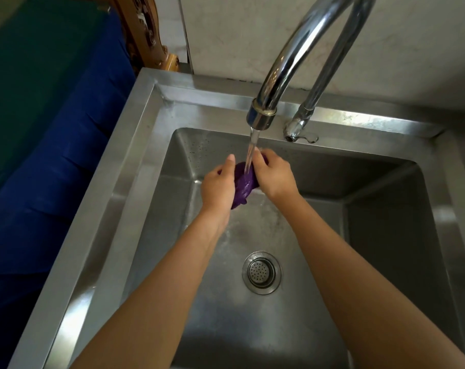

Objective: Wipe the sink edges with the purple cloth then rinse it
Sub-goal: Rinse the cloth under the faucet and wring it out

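While 1 tap (pixel 263 115) runs, left hand (pixel 217 186), right hand (pixel 275 174) squeeze 1 purple cloth (pixel 244 182).

Off to your left there's a blue cloth (pixel 58 145) draped down right beside the steel rim, with a dark green sheet (pixel 32 75) lying over its far part. Behind those you can see a bit of carved wooden furniture (pixel 146 30), orange-brown, poking up at the back corner. The wall (pixel 252 38) behind everything is pale and marbled looking, with a vertical seam running down it near the wood piece.
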Action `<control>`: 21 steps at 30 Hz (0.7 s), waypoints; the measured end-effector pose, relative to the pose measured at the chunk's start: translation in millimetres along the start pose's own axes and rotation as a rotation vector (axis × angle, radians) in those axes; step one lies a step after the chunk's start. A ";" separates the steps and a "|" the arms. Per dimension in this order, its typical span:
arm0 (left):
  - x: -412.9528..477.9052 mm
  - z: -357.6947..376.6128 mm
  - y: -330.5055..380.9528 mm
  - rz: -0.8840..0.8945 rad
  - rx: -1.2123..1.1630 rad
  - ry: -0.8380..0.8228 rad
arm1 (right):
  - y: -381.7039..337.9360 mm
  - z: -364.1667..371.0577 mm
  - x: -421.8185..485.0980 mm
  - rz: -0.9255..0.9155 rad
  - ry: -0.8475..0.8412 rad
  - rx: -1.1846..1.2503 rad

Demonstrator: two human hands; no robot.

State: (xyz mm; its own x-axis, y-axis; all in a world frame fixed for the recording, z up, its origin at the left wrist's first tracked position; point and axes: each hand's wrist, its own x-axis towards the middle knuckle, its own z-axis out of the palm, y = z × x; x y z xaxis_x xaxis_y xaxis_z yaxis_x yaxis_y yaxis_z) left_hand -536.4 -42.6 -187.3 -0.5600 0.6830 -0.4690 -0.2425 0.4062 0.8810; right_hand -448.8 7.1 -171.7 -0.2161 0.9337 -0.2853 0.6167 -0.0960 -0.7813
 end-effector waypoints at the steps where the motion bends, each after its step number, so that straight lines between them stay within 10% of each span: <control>1: 2.6 -2.2 -2.4 0.024 -0.010 0.008 | 2.2 -2.9 0.2 0.059 -0.070 0.046; 10: 15.9 -9.8 -8.4 0.117 -0.008 0.053 | 9.9 -33.2 -17.6 0.233 -0.543 0.444; 16: 13.0 -4.3 -8.4 0.054 -0.016 0.036 | -25.6 14.7 -51.3 -0.224 -0.041 -0.184; 21: -5.1 -4.6 -10.5 -0.086 -0.156 -0.152 | -33.2 35.2 -46.3 -0.202 0.218 -0.392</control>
State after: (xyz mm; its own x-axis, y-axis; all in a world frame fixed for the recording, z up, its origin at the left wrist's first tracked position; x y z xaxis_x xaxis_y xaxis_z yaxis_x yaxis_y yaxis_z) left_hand -534.6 -53.1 -193.8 -0.4090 0.7386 -0.5360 -0.4098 0.3761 0.8310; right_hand -485.9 -45.0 -152.1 -0.2229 0.9748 0.0062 0.8263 0.1922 -0.5293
